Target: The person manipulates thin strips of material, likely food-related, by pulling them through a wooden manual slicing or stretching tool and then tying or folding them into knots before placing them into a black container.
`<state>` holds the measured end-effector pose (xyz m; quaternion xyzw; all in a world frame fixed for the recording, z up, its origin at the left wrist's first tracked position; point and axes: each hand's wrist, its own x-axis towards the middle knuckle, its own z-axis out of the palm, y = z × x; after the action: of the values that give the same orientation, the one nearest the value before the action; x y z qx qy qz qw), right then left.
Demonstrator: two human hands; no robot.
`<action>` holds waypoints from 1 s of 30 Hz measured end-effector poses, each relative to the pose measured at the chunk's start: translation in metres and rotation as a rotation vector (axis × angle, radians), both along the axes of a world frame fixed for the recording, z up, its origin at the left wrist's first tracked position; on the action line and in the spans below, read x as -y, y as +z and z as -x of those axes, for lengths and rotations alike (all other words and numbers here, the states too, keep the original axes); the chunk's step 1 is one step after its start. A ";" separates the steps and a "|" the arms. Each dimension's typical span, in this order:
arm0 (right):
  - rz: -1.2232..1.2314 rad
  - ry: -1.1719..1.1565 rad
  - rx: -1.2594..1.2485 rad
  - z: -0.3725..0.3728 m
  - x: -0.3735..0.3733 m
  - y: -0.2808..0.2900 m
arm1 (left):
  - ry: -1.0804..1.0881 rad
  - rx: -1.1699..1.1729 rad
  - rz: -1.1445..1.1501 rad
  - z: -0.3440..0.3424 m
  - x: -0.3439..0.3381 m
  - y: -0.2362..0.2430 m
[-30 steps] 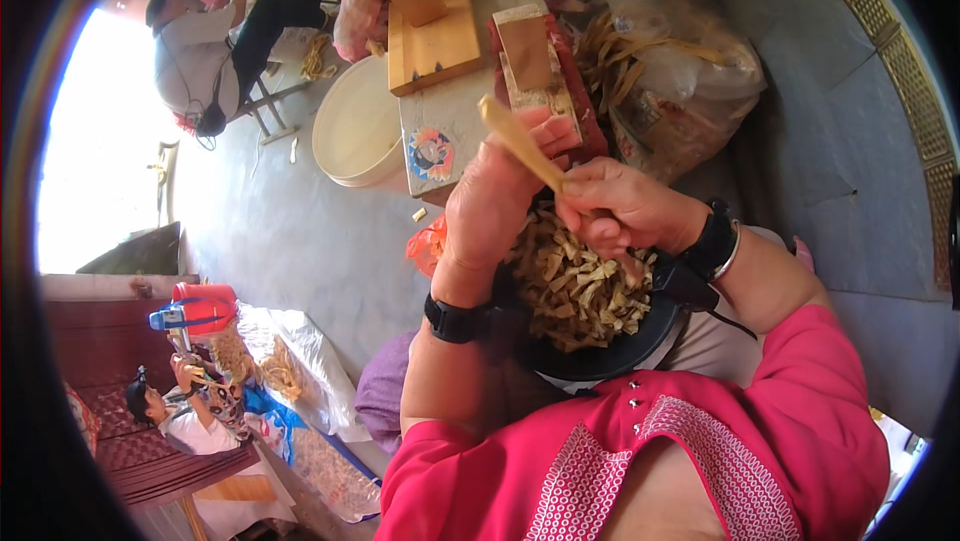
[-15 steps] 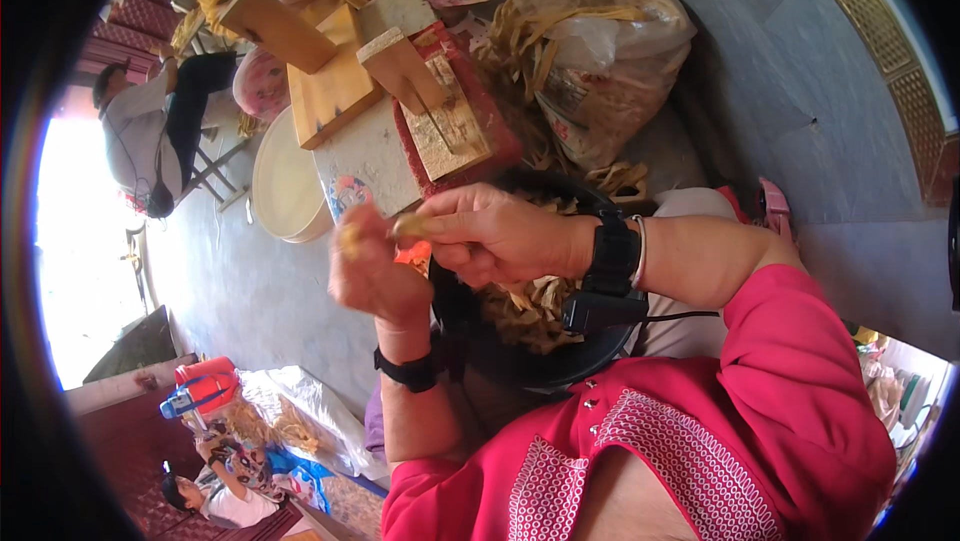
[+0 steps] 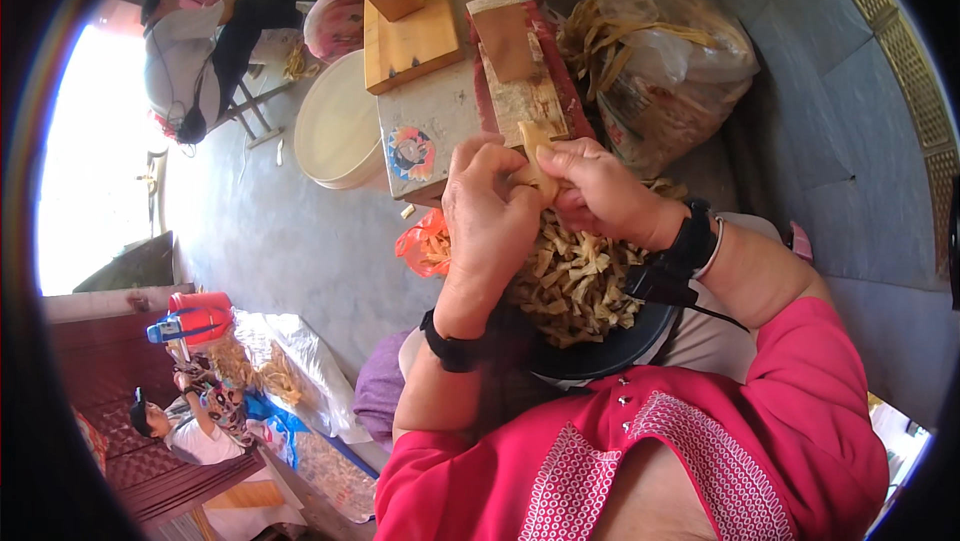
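I hold a pale yellow strip (image 3: 535, 156) between both hands, above the far rim of the black bowl (image 3: 610, 351) in my lap. My left hand (image 3: 490, 206) is closed round its lower part, fingers (image 3: 478, 156) clamped together on it; my right hand (image 3: 595, 186) pinches its upper end, thumb and fingers pressed shut on the piece. The bowl is heaped with cut yellow pieces (image 3: 575, 276). Beyond my hands a small surface (image 3: 425, 131) carries a wooden cutter block (image 3: 510, 61) along its right edge.

To do this well, I judge I should keep both grips close together so the strip does not bend away, work directly over the heap so bits drop in the bowl, and keep the bowl level on my lap.
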<state>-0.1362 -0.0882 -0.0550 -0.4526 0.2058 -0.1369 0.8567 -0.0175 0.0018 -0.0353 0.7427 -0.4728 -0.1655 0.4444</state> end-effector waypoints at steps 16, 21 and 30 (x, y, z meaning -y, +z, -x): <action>0.590 0.051 0.086 0.004 0.020 -0.003 | -0.044 -0.103 -0.042 -0.001 -0.003 -0.006; -0.083 0.306 0.097 0.017 0.032 -0.006 | -0.031 -0.064 -0.057 0.004 -0.003 0.004; -0.322 0.019 0.179 0.011 0.021 -0.005 | -0.122 0.087 0.102 -0.005 0.000 0.005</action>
<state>-0.1468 -0.1092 -0.0605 -0.2974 0.1436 -0.1336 0.9344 -0.0123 0.0021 -0.0299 0.6952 -0.5440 -0.1356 0.4499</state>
